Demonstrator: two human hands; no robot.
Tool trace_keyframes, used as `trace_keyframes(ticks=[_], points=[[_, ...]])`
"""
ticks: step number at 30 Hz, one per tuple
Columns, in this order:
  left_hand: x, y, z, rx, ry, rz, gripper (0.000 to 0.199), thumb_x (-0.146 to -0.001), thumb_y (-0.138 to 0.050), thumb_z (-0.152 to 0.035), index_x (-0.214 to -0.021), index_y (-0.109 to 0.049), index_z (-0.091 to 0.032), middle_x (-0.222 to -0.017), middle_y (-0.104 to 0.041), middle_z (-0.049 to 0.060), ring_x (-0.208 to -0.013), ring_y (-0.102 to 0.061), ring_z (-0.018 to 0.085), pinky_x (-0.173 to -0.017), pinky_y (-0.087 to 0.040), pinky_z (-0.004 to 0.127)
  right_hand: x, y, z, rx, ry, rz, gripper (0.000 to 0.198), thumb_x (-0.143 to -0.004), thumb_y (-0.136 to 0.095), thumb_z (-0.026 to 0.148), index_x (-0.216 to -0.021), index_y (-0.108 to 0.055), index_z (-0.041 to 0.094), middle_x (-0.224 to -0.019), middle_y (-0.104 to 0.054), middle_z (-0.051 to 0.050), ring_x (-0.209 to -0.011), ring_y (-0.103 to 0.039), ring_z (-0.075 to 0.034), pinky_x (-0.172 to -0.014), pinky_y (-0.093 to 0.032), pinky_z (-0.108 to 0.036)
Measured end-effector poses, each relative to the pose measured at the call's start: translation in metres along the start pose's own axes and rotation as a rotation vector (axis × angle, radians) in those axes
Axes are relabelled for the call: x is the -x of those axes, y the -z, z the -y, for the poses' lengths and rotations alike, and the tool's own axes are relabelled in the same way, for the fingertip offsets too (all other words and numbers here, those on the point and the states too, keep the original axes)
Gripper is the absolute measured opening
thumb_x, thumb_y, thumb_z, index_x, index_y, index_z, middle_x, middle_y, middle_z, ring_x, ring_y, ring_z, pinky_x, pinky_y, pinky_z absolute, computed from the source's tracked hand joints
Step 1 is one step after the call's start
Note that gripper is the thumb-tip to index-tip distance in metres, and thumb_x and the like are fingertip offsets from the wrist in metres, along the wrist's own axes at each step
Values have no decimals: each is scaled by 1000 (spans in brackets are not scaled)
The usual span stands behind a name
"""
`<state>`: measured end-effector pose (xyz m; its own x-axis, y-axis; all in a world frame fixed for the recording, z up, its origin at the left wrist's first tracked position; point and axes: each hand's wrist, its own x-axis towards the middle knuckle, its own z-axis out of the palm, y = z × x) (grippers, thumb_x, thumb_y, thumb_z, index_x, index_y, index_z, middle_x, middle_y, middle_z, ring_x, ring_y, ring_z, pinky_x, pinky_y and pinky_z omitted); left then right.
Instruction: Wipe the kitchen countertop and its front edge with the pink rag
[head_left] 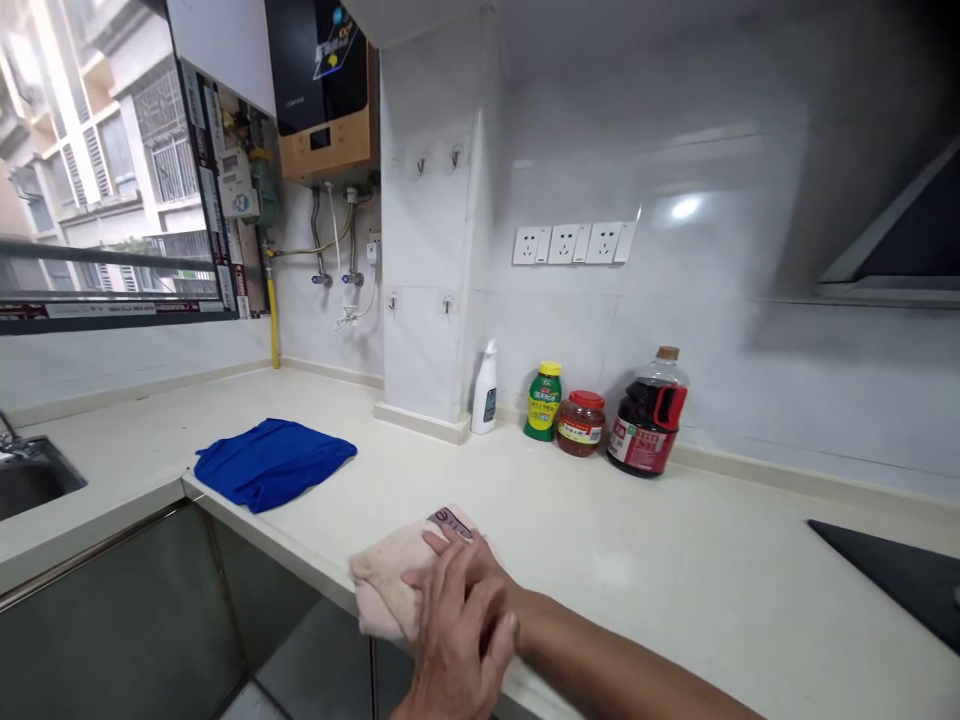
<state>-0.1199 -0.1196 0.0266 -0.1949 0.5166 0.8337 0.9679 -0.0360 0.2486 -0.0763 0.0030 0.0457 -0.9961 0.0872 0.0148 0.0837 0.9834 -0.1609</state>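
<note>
A folded pale pink cloth [397, 560] with a dark printed patch lies at the counter's front edge, one part of it hanging over. My right hand [487, 565] rests on the cloth with its fingers stretched out flat, and its palm is partly hidden. In front of it, my left hand [461, 640] overlaps the right one in view. The left fingers are extended and slightly bent, with the thumb apart and nothing seen in them. Whether the two hands touch, I cannot tell. To the left, a blue cloth [274, 462] is spread on the counter.
Along the wall stand a white spray bottle [485, 390], a green bottle with yellow cap [544, 402], a red-lidded jar [580, 424] and a large dark sauce bottle [648, 420]. A sink [45, 475] is at left, a black panel [892, 575] at right.
</note>
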Motion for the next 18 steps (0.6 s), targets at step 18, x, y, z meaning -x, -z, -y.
trace_keyframes(ticks=[18], points=[[-37, 42, 136, -242, 581, 378, 39, -97, -46, -53, -116, -74, -34, -140, -65, 2, -136, -52, 27, -113, -36, 47, 64, 36, -146, 61, -766, -49, 60, -103, -25, 60, -159, -29, 40, -169, -12, -9, -153, -11, -39, -115, -16, -70]])
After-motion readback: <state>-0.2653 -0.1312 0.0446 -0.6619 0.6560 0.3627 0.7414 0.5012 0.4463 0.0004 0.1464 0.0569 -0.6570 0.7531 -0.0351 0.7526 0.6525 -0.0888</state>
